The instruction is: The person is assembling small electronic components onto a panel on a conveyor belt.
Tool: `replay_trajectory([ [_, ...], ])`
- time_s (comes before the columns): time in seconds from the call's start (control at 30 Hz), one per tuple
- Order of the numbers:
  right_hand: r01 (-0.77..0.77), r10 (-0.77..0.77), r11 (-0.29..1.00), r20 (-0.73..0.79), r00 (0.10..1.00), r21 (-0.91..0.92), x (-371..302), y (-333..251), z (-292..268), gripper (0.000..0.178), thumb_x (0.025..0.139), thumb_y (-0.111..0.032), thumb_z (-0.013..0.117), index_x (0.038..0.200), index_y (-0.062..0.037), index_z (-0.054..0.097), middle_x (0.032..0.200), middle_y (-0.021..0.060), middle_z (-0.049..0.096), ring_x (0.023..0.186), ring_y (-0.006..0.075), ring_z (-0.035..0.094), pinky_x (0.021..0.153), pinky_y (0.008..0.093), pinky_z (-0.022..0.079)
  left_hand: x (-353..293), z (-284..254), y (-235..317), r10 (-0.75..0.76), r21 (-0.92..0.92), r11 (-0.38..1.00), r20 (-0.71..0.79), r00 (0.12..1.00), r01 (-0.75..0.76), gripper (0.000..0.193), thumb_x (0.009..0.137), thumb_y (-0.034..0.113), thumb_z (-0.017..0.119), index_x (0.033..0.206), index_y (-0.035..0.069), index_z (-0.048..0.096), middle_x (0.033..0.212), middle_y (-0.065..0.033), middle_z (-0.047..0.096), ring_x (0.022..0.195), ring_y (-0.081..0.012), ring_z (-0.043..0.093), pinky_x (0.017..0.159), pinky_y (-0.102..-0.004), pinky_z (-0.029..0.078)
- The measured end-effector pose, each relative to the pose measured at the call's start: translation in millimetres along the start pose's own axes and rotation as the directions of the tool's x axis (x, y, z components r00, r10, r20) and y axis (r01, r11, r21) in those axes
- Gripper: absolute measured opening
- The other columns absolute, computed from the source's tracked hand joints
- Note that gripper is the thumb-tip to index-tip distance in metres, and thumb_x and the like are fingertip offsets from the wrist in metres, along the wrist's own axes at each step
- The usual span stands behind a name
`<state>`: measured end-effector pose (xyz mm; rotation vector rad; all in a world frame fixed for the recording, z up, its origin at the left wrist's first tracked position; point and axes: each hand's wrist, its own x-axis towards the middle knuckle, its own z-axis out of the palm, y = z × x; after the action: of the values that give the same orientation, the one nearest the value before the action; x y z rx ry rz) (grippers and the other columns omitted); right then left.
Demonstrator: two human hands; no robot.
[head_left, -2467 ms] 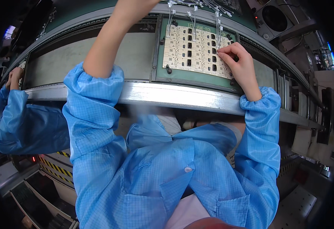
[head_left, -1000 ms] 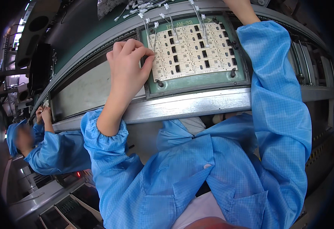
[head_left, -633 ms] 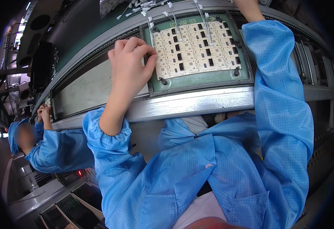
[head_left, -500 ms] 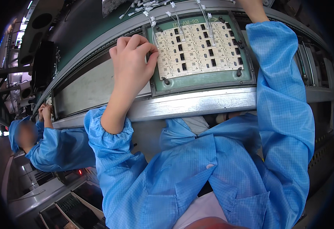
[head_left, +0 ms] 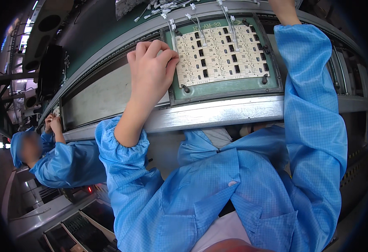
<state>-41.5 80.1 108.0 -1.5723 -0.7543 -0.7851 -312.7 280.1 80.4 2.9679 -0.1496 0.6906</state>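
A cream panel of circuit boards (head_left: 222, 63), dotted with black components, lies in a green fixture (head_left: 226, 90) with a dark frame. My left hand (head_left: 152, 65) is at the panel's left edge, thumb and forefinger pinched together. A thin wire lead (head_left: 174, 38) runs down to those fingertips, which hide its lower end. Two more pairs of wires, a middle lead (head_left: 200, 30) and a right lead (head_left: 234, 33), lie over the panel with white connectors at their ends. My right hand (head_left: 284, 10) reaches past the fixture's far right corner; its fingers are outside the picture.
Loose wire leads (head_left: 158, 8) and a clear plastic bag (head_left: 125, 6) lie on the green surface beyond the rail. A metal rail (head_left: 217, 113) runs along the near side. At left, a co-worker (head_left: 62, 161) in blue handles a board. Black clips (head_left: 185, 89) edge the panel.
The whole view has shifted slightly. My left hand keeps its pinch at the panel's left edge, and my right hand has moved a little to the right beyond the far corner.
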Motion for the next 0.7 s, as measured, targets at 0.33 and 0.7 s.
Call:
replay_trajectory([
  [0.33,-0.076,0.073,0.996,0.062,0.995,0.044,-10,-7,0,0.011,0.091,-0.009,0.068,0.095,0.0007,0.066,0.081,0.0023,0.065,0.073,0.007,0.057,0.067,0.0233,0.046,-17,-1,11,0.018,0.014,1.0,0.0,1.0,-0.018,0.008,0.078,0.015,0.073,0.084,0.01,0.071,0.096,0.0018,0.062,0.102,-0.0245,0.053,0.084,-0.0401,0.036],
  [0.7,-0.201,0.158,0.978,0.45,0.879,0.049,-61,-84,-2,0.018,0.091,-0.013,0.064,0.105,-0.0051,0.071,0.093,0.0073,0.072,0.085,0.0198,0.069,0.088,0.0356,0.047,61,22,-42,-0.17,-0.148,0.972,0.095,0.981,0.183,0.017,0.083,0.027,0.067,0.095,0.018,0.075,0.098,-0.004,0.068,0.098,-0.0295,0.061,0.085,-0.0457,0.042],
])
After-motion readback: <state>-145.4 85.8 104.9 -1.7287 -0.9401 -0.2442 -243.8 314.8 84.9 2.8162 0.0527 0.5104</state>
